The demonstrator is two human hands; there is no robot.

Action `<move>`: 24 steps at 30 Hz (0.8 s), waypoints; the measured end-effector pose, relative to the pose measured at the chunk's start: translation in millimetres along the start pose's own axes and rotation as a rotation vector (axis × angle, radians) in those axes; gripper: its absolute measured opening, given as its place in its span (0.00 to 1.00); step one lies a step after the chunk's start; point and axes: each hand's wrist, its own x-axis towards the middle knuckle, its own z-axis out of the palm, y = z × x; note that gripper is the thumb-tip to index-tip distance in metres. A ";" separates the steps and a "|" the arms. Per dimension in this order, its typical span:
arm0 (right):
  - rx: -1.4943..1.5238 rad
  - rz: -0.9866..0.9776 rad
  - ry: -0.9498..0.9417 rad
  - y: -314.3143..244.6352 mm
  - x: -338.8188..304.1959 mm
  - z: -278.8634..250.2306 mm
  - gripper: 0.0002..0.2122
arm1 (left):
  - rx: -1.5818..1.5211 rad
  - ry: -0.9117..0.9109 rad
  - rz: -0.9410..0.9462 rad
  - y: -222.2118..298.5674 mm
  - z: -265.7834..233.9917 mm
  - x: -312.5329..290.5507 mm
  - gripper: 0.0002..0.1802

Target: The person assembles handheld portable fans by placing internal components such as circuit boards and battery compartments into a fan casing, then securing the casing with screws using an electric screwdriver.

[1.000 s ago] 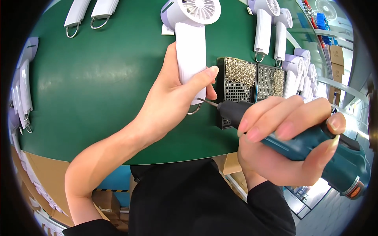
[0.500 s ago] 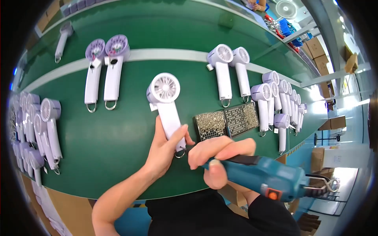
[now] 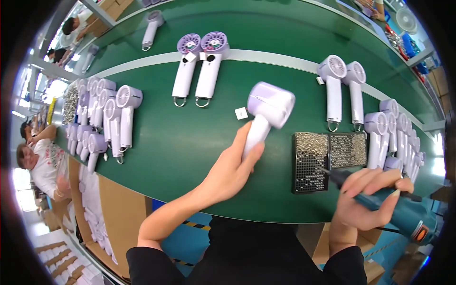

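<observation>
Where the left hand grips: fingers and thumb wrap the handle of a white-and-lilac handheld fan, over the middle of the green table.
Fan face: the grille showed upward half a second ago; now the head is rolled over and the grille is out of sight.
Right hand: closed round a teal electric screwdriver.
Driver bit: off the handle's end, where it stood a second ago, and over the perforated screw tray; too blurred to tell whether it touches a screw.
Meaning: fan and driver are well apart, so nothing is being driven into that handle.
White square: just beside the fan.
</observation>
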 end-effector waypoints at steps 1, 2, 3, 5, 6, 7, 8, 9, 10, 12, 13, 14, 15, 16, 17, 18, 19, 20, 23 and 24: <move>-0.011 0.014 0.040 0.8 3.0 -11.1 0.09 | 0.177 0.061 0.120 1.2 0.4 -8.2 0.30; -0.029 0.029 0.080 3.4 5.5 -18.3 0.08 | 0.180 0.052 0.111 -1.4 -3.0 -13.3 0.30; -0.003 0.031 0.110 13.4 6.0 -22.5 0.09 | 0.538 0.127 0.225 -9.7 -6.3 -17.9 0.32; 0.024 0.128 0.163 16.6 11.1 -24.9 0.09 | 0.991 0.206 0.362 -21.8 -6.0 -29.1 0.34; 0.011 0.171 0.178 13.0 14.5 -21.3 0.08 | 1.093 0.215 0.390 -24.1 -3.7 -34.5 0.36; -0.045 0.163 0.154 16.0 14.0 -17.6 0.09 | 1.111 0.207 0.385 -26.3 -1.0 -38.5 0.36; -0.092 0.151 0.123 20.2 14.2 -14.1 0.10 | 1.133 0.211 0.382 -26.2 0.8 -41.0 0.36; -0.104 0.161 0.079 18.5 13.4 -13.0 0.10 | 1.103 0.222 0.411 -28.4 3.4 -41.9 0.36; -0.126 0.151 0.041 20.9 10.9 -12.4 0.10 | 1.074 0.236 0.431 -32.2 5.0 -43.6 0.37; -0.285 0.123 -0.049 27.2 7.6 -19.3 0.09 | 1.083 0.208 0.422 -31.1 7.7 -43.1 0.36; -0.311 0.135 -0.057 29.8 5.4 -20.0 0.09 | 1.110 0.174 0.420 -31.0 6.8 -42.6 0.36; -0.307 0.163 -0.070 32.0 3.9 -20.1 0.09 | 1.139 0.143 0.418 -30.1 6.2 -41.9 0.35; -0.296 0.186 -0.081 33.0 3.6 -20.4 0.09 | 1.121 0.139 0.420 -26.4 6.7 -41.8 0.35; -0.309 0.190 -0.089 34.0 4.0 -20.6 0.09 | 1.107 0.097 0.396 -22.1 7.1 -41.6 0.33; -0.296 0.196 -0.110 35.1 5.2 -20.8 0.08 | 1.095 0.056 0.373 -20.6 8.1 -40.7 0.31; -0.274 0.201 -0.129 36.5 5.5 -20.2 0.08 | 1.089 0.058 0.373 -23.7 8.1 -40.9 0.31; -0.252 0.196 -0.189 37.5 7.6 -19.9 0.09 | 1.071 0.078 0.415 -27.7 7.7 -40.6 0.33; -0.255 0.196 -0.192 37.5 8.7 -17.6 0.09 | 1.053 0.098 0.458 -29.9 7.1 -39.9 0.34; -0.190 0.246 -0.168 44.0 5.0 -8.4 0.09 | 1.023 0.096 0.449 -36.9 2.9 -44.0 0.34; -0.212 0.258 -0.193 43.4 5.1 -8.3 0.09 | 1.016 0.096 0.450 -37.0 2.8 -43.5 0.34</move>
